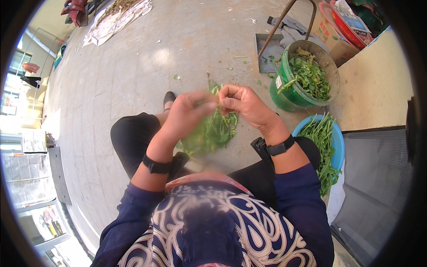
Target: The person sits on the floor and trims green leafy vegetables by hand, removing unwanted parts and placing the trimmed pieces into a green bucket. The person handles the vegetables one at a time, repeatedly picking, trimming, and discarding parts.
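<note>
My left hand [193, 111] is blurred, its thumb and fingers reaching towards the right fingertips. Blurred leafy greens [198, 138] hang below it and appear to be in its grip, though the motion hides the exact hold. Close beside it, my right hand [243, 104] has thumb and forefinger pinched together. Whether a stem end lies between those fingertips is too small to tell. Under both hands a heap of green leafy vegetables [229, 128], with pale stems, lies on the concrete floor between the legs; the hands cover part of it.
To the right, a green bucket [283, 96] holds trimmed leaves, and a blue basin [340, 147] holds long-stemmed greens. A metal dustpan [265, 50] lies behind the bucket. Further back are a cardboard box [328, 36] and red basins [347, 25]. A white cloth [123, 25] bears dried plants.
</note>
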`<state>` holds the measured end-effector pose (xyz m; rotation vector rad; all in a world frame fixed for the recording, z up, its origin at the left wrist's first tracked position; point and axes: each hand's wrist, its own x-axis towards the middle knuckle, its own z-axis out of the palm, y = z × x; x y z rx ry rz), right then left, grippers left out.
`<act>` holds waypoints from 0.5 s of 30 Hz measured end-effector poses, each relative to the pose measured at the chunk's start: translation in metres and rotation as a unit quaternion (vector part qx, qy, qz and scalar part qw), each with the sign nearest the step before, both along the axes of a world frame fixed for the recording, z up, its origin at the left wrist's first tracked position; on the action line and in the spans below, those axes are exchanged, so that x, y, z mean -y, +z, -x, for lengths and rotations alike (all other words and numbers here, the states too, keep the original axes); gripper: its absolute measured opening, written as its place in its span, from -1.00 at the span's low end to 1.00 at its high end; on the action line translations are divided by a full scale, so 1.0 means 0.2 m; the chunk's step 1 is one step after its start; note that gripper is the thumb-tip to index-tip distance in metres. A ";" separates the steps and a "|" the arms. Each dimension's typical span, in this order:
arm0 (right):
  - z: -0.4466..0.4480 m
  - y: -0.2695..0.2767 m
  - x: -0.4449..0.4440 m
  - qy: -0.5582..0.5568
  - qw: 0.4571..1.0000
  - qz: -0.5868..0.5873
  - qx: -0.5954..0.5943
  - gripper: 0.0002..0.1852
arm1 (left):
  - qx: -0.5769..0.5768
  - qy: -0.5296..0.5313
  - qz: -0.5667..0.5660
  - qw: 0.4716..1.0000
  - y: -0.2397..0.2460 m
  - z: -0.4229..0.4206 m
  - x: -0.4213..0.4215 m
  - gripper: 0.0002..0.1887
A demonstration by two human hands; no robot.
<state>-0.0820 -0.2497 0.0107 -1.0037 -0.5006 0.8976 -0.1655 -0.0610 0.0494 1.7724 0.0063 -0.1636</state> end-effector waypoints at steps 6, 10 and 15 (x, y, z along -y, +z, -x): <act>0.04 -0.02 -0.03 0.019 0.991 -0.084 -0.100 -0.77 | 0.004 -0.023 0.056 0.998 0.04 0.00 -0.01 -0.91; 0.00 0.00 0.01 0.099 0.989 -0.099 -0.044 -0.80 | -0.022 -0.083 0.129 0.988 0.05 0.03 -0.03 -0.91; -0.08 -0.06 0.06 -0.009 0.981 -0.156 -0.119 -0.84 | -0.019 -0.098 0.164 0.981 0.05 0.03 -0.05 -0.86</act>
